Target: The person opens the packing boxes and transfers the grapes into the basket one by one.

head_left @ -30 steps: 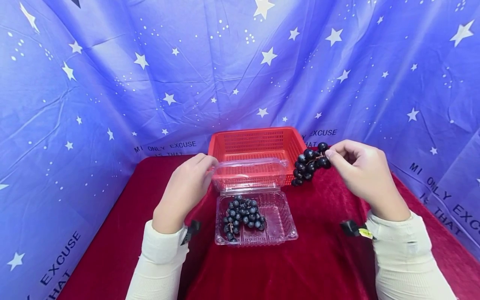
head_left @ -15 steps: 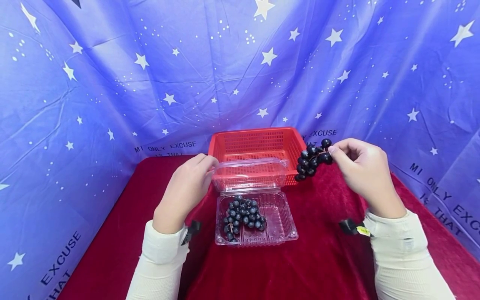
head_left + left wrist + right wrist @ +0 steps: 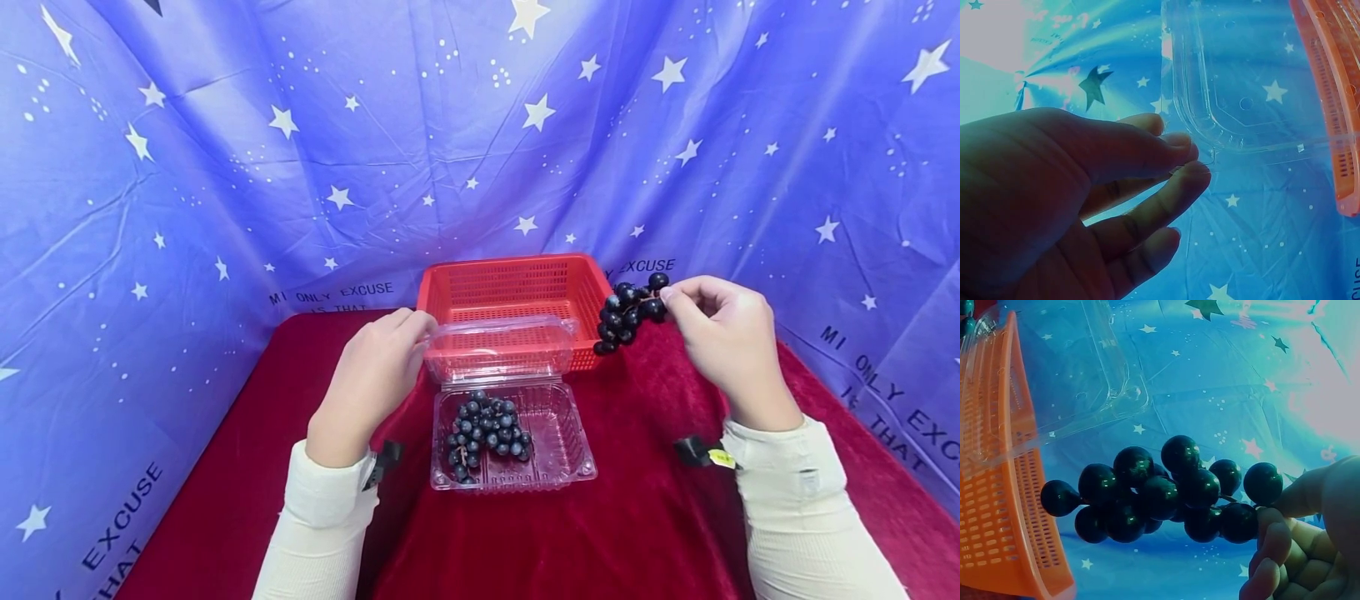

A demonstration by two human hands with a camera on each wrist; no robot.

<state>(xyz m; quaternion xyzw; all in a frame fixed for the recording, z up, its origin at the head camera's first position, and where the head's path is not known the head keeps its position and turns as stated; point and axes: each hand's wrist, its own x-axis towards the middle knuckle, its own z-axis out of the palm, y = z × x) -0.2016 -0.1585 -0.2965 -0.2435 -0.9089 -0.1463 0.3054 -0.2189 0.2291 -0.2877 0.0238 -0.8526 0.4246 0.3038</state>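
Note:
A clear plastic box (image 3: 558,433) stands with its lid (image 3: 498,358) raised, and a bunch of dark grapes (image 3: 487,433) lies in its left part. My left hand (image 3: 371,379) pinches the lid's left corner; the left wrist view shows thumb and fingertips together on the lid's corner (image 3: 1210,134). Between thumb and fingers, my right hand (image 3: 731,342) holds a second grape bunch (image 3: 630,312) by its stem end, just right of the red basket. In the right wrist view that bunch (image 3: 1160,497) stretches sideways from the fingertips.
Behind the box stands a red perforated basket (image 3: 592,292), partly seen through the raised lid. Dark red cloth (image 3: 570,542) covers the table. A blue curtain with white stars (image 3: 450,125) hangs behind and at both sides.
My right hand has moved slightly up, and the hanging grape bunch has shifted a little right and up with it. The left hand and the lid have stayed in place.

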